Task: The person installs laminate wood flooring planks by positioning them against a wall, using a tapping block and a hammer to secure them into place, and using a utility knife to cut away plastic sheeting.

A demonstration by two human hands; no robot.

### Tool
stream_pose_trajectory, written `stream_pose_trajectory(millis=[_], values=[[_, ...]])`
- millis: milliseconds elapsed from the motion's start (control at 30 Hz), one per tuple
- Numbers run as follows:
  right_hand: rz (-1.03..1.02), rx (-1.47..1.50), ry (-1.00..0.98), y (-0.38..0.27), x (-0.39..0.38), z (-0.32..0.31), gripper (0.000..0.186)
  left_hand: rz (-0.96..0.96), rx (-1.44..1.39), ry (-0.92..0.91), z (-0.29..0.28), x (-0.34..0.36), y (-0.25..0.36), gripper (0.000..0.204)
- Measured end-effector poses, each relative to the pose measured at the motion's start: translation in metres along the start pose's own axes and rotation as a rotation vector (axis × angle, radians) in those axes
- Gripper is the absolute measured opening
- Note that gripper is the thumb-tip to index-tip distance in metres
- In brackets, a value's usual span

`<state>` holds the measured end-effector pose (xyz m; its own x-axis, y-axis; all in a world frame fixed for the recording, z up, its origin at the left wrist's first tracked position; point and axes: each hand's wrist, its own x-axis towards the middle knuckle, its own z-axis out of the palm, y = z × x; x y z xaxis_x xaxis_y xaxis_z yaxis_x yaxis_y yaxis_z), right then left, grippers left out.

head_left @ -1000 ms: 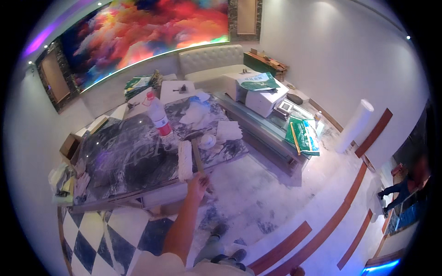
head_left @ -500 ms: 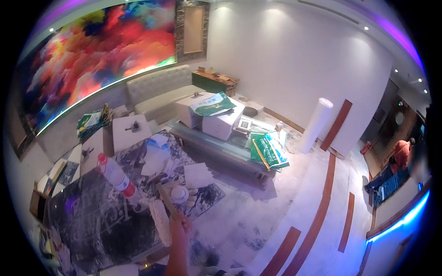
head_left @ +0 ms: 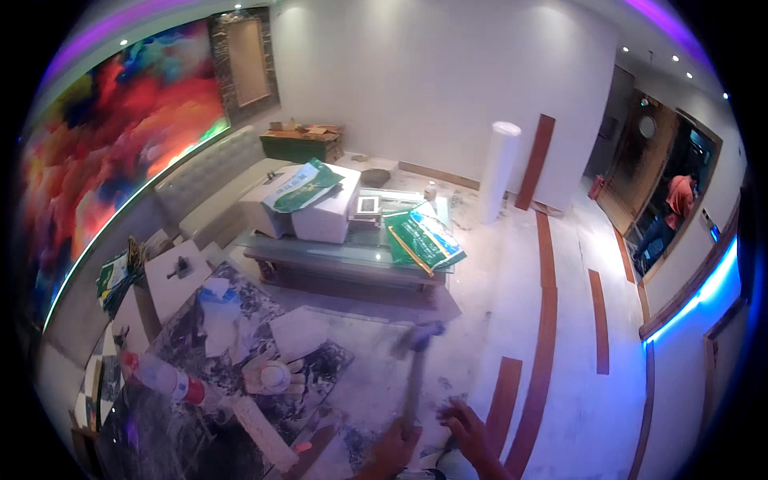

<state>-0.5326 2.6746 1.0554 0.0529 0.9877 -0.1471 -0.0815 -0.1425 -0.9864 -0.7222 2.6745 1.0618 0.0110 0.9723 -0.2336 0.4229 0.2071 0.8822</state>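
Note:
My left hand [head_left: 396,444] grips the handle of a hammer-like tool [head_left: 413,388], held upright with its blurred head raised. My right hand [head_left: 464,428] is just right of the handle, fingers apart and slightly bent, holding nothing visible. To their left, a paint roller [head_left: 260,428] lies near a large red-capped bottle [head_left: 168,380]. Pale work gloves [head_left: 292,382] with a round white object [head_left: 273,374] rest on the dark marble top [head_left: 184,328], beside white cloths or papers [head_left: 296,332].
A glass table [head_left: 376,260] bears white blocks [head_left: 324,220] and green bags [head_left: 424,240]. A white roll [head_left: 498,172] stands by the back wall. Reddish planks [head_left: 544,320] lie on the floor at right; one [head_left: 536,160] leans upright. A person [head_left: 676,212] bends in the doorway.
The view has turned right toward the doorway. My left hand has lifted the tool away from the roller and bottle, and my right hand has come into view.

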Motion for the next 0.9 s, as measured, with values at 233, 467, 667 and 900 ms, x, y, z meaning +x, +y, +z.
stream_pose_trajectory(millis=[233, 467, 667, 900], values=[[0.088, 0.330, 0.644, -0.018, 0.076, -0.053, 0.023, 0.409, 0.113, -0.344, 0.130, 0.035, -0.033, 0.031], [0.277, 0.410, 0.976, -0.016, 0.100, -0.234, 0.016, 0.873, 0.318, -0.881, 0.222, 0.125, 0.001, 0.039], [0.170, -0.049, 0.761, -0.018, 0.090, -0.377, 0.048, -0.013, 0.304, -0.430, 0.208, 0.201, -0.057, 0.043], [0.132, -0.528, 0.671, 0.075, 0.116, -0.493, 0.037, -0.578, 0.549, -0.413, 0.167, 0.226, -0.204, 0.043]])
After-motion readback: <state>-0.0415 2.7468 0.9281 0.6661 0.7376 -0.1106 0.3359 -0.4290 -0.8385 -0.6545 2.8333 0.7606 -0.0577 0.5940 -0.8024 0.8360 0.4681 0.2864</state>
